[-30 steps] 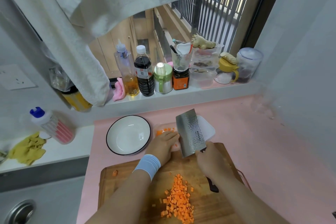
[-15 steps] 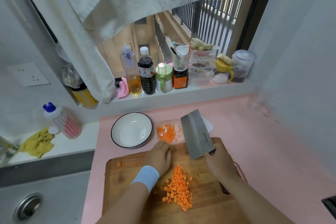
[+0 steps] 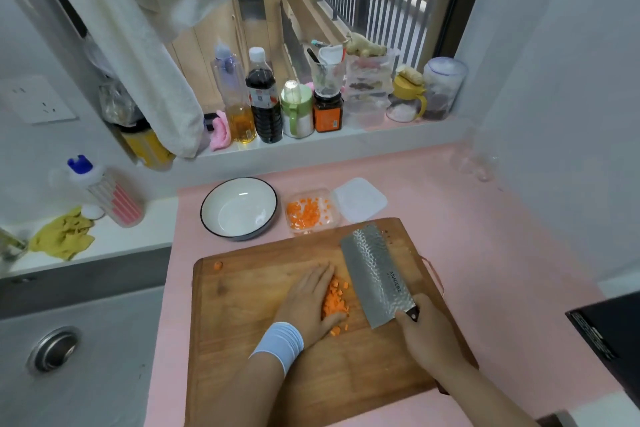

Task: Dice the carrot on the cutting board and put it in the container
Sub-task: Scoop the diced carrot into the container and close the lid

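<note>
Diced carrot [image 3: 335,300] lies heaped near the middle of the wooden cutting board [image 3: 242,315], between the two hands. The left hand [image 3: 313,302], fingers straight and together, stands on its edge against the heap's left side; the cleaver [image 3: 375,276] lies tilted just to its right, gripped at the handle by the right hand [image 3: 427,340]. One stray piece [image 3: 217,265] sits near the board's far left corner. More dice [image 3: 306,213] lie in the clear container [image 3: 311,229] just beyond the board, its lid [image 3: 360,199] beside it on the right and a white bowl [image 3: 239,208] on the left. The cleaver's handle is almost wholly hidden in the fist, and the palm covers part of the heap. The board rests on a pink counter [image 3: 485,236]; bottles and jars [image 3: 263,97] line the windowsill, and a sink drain [image 3: 53,348] shows at lower left.
</note>
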Demonstrator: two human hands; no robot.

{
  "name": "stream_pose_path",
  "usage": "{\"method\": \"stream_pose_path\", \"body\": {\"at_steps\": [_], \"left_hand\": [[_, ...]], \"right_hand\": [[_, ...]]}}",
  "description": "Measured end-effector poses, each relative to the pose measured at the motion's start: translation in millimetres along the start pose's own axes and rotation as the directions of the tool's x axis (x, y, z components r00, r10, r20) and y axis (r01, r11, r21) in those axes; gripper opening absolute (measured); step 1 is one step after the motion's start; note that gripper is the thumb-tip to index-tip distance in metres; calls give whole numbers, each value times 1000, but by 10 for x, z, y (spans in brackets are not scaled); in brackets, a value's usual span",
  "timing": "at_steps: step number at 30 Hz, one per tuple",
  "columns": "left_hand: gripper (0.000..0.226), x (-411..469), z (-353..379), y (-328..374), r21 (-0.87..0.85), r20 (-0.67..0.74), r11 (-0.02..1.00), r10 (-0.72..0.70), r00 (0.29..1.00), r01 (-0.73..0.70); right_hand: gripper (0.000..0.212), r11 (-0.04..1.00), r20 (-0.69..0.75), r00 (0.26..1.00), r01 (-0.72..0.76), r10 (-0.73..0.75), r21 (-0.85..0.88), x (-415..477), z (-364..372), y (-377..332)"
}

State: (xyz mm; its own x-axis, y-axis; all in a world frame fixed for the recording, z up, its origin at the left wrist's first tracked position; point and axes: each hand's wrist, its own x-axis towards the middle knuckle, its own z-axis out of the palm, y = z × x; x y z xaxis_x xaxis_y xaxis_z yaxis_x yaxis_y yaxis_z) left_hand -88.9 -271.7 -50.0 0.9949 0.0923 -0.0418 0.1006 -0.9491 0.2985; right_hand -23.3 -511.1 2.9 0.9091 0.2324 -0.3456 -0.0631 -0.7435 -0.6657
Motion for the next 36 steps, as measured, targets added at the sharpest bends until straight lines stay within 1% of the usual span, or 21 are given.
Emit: {"method": "stream_pose_path", "body": {"at_steps": [2,4,6,8,10,14,16,20,26,28,31,36], "left_hand": [[95,-31,35,24,5,-96,998,-66,993,67],[99,-75,93,74,-17,-128,995,-103,986,102],[112,-125,135,155,3,-90,995,-98,991,99],[121,-142,160,216,61,-28,994,-88,996,90],[117,-107,179,221,68,-43,992,-103,994,105],[99,-27,190,160,-6,-102,985,-170,980,170],[95,-2,207,151,-11,-99,987,-158,982,158],[96,9,208,208,-24,-81,987,-160,984,158],[90,5,137,224,-169,-107,973,-176,979,157],[90,55,70,223,-183,-122,972,-172,978,148],[92,219,-63,219,-186,-146,975,-153,977,125],[93,637,-366,149,-175,-210,982,-104,972,67]], "right_hand": [[8,1000,17,1000,-12,12,-13,-54,41,89],[7,1000,28,999,-27,26,14,-91,68,150],[6,997,40,998,-45,43,61,-114,99,186],[5,995,65,997,-48,42,90,-136,131,207],[5,995,100,995,-38,28,96,-164,156,211],[6,998,148,989,15,-25,65,-206,189,150],[4,998,168,985,22,-32,57,-216,219,99],[6,997,214,976,16,-32,79,-236,330,42],[4,986,275,962,-50,4,162,-244,353,-93],[3,980,288,958,-59,2,190,-223,294,-152],[2,974,278,960,-31,-34,225,-166,182,-288],[9,970,213,974,20,-74,243,70,12,-626]]}}
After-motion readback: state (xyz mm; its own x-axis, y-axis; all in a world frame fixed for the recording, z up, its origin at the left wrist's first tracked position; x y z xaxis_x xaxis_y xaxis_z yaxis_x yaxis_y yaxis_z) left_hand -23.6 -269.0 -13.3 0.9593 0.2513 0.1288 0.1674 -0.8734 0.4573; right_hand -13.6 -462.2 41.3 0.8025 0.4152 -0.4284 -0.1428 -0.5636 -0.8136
